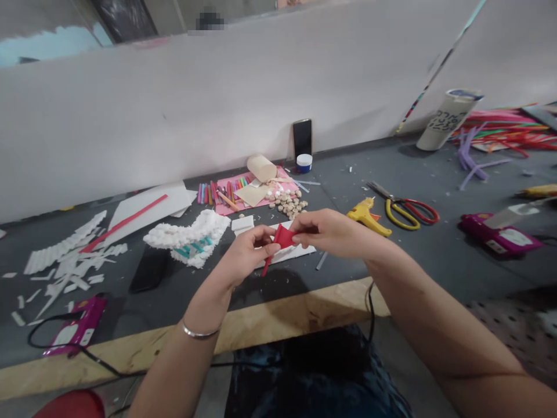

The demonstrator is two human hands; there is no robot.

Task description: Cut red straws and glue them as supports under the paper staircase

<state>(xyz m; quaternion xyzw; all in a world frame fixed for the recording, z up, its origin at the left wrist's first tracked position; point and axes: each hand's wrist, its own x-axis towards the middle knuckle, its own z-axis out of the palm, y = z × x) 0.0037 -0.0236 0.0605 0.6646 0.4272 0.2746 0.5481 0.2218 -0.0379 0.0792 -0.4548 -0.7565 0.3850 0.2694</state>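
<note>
Both my hands meet over the near part of a dark grey table [435, 249]. Between them is a small folded red paper piece [282, 238] with a thin red tail hanging down. My left hand [248, 252] pinches its left side with thumb and fingers closed. My right hand [331, 232] grips its right side, fingers curled. A silver bracelet [198, 332] circles my left wrist. Just beyond the hands lie white paper strips [292, 252] and small white blocks [242, 223].
A white fluffy boot-shaped craft [191, 235], a black phone [148, 268], a yellow glue gun [366, 216], red-and-yellow scissors [404, 209], wooden discs [289, 203], markers on pink sheet [230, 194], white scraps [69, 261] at left. Pink packets [500, 235], a cup [448, 119] and coloured sticks [505, 130] lie right.
</note>
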